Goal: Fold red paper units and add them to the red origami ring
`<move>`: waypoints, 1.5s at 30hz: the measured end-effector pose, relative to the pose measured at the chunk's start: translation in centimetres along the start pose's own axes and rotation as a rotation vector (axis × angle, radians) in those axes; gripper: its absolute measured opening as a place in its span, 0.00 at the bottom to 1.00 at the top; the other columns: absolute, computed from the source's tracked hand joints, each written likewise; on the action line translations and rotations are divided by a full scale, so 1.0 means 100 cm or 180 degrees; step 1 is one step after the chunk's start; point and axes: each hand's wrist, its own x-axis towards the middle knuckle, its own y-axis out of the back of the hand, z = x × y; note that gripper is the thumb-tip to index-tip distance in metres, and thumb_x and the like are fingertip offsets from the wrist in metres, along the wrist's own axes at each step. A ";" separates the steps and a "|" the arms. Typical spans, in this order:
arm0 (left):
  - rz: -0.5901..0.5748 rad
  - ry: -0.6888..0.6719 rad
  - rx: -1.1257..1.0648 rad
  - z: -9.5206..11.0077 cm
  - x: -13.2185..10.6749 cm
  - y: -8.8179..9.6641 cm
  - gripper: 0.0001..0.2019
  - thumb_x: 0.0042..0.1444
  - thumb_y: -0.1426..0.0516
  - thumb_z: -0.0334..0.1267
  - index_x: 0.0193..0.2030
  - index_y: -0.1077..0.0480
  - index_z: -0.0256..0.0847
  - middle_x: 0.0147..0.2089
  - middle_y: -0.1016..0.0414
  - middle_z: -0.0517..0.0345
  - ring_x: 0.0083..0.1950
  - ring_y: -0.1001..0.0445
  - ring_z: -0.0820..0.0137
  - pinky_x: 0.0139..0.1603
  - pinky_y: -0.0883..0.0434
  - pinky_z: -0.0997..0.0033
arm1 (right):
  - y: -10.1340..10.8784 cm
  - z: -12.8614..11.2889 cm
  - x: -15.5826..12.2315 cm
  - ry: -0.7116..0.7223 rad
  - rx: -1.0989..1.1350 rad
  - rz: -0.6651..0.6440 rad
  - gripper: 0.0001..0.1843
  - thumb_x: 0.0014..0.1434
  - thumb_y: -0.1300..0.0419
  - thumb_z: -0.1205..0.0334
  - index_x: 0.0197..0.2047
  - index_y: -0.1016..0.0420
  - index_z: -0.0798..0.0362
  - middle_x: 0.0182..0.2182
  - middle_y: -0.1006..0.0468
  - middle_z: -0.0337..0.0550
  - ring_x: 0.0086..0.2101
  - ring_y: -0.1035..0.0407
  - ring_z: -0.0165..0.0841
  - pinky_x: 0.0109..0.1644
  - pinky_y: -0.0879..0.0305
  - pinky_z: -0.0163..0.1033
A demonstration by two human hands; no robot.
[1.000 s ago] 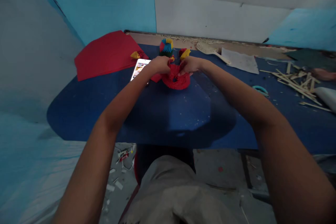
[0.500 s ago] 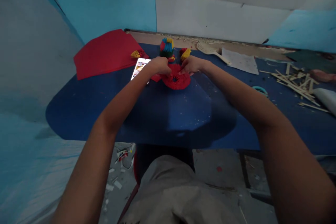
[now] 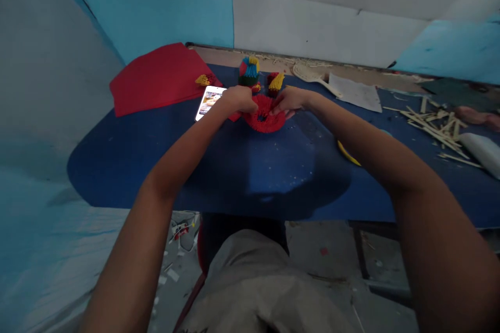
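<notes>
A red ring of many small folded pieces (image 3: 266,124), with a dark hole in its middle, lies on the blue table. My left hand (image 3: 241,99) is closed on its left rim, thumb over the top. At the right rim, my right hand (image 3: 291,100) has thumb and finger pinched on the pieces; other fingers curl below. Just behind stand a multicoloured folded-piece model (image 3: 249,71) and a smaller red and yellow piece (image 3: 276,83). A lit smartphone (image 3: 207,103) lies beside my left wrist, partly covered by my forearm.
Red sheets (image 3: 152,80) lie at the left, with a yellow and red cluster (image 3: 203,80) on their edge. A cream hand fan (image 3: 308,73), white paper (image 3: 354,92) and several thin sticks (image 3: 435,127) lie to the right. A yellow curved object (image 3: 347,153) shows beside my right forearm.
My right hand has shifted slightly right along the ring's rim, and the ring has moved a little right. The yellow curved object has come into view by my right forearm.
</notes>
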 end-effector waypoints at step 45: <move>-0.0066 -0.0215 -0.0111 -0.002 -0.004 -0.006 0.14 0.44 0.37 0.37 0.38 0.22 0.33 0.34 0.23 0.44 0.44 0.23 0.53 0.45 0.27 0.63 | -0.056 0.048 -0.033 0.3407 -0.1980 0.1447 0.21 0.70 0.55 0.56 0.54 0.25 0.54 0.44 0.17 0.51 0.44 0.27 0.42 0.52 0.44 0.50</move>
